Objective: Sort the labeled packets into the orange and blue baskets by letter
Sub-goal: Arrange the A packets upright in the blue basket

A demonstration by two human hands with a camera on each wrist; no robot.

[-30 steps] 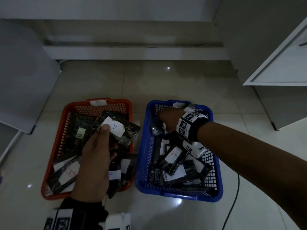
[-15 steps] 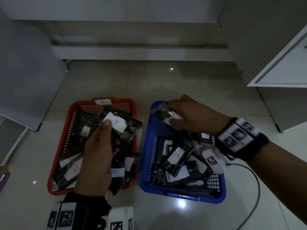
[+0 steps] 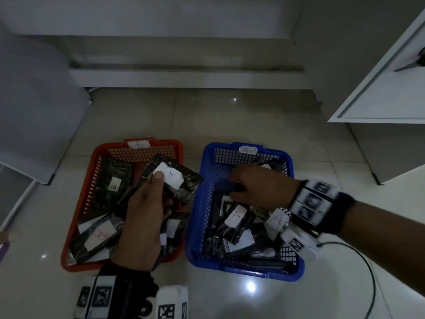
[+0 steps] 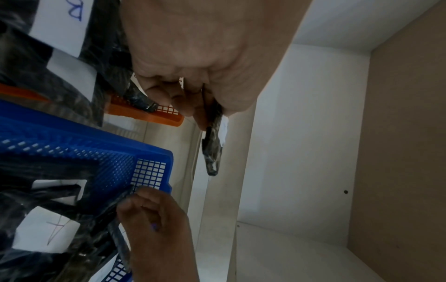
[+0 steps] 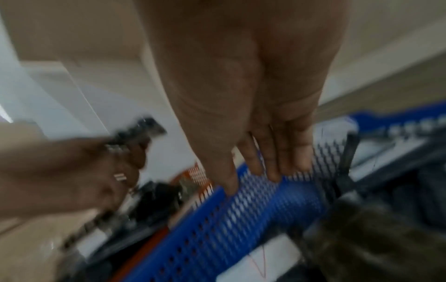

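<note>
An orange basket (image 3: pixel 96 171) tagged B and a blue basket (image 3: pixel 202 203) tagged A stand side by side on the floor, both holding several dark packets with white labels. Over the orange basket my left hand (image 3: pixel 154 192) grips a dark packet labelled A (image 3: pixel 187 184), thumb on its label. In the left wrist view that packet (image 4: pixel 212 152) shows edge-on below my fingers. My right hand (image 3: pixel 250 183) lies over the blue basket's far left part. Its fingers (image 5: pixel 277 162) are straight against the blue mesh wall (image 5: pixel 241 219) and hold nothing.
A white cabinet (image 3: pixel 391 88) stands at the right and a grey panel (image 3: pixel 34 111) at the left. A low ledge (image 3: pixel 184 77) runs along the back. A black cable (image 3: pixel 368 261) curls on the tiled floor right of the blue basket.
My right hand lifted a packet at the blue basket's far left corner, then let it go and now lies there with straight fingers. My left hand keeps holding the A packet.
</note>
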